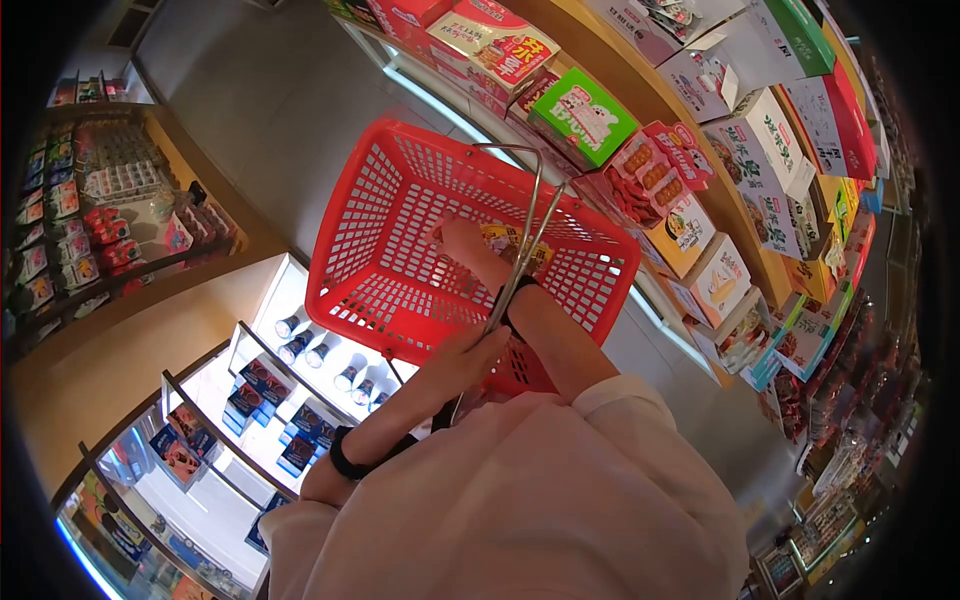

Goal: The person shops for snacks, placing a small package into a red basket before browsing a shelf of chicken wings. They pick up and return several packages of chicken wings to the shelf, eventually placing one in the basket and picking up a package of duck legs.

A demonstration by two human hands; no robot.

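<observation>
A red plastic shopping basket with slotted walls hangs tilted in front of me. My left hand is closed around its metal handle, near the basket's close rim. Inside the basket is my right hand, fingers loosely bent and slightly apart with nothing visible in them. Close beside the right wrist, a yellow packet lies in the basket, partly hidden by that arm and the handle. A dark band circles each wrist.
Right of the basket, shelves hold boxed snacks, among them a green box and a red snack box. At left stands a wooden display case with packaged goods. A lit shelf below it holds dark jars and boxes.
</observation>
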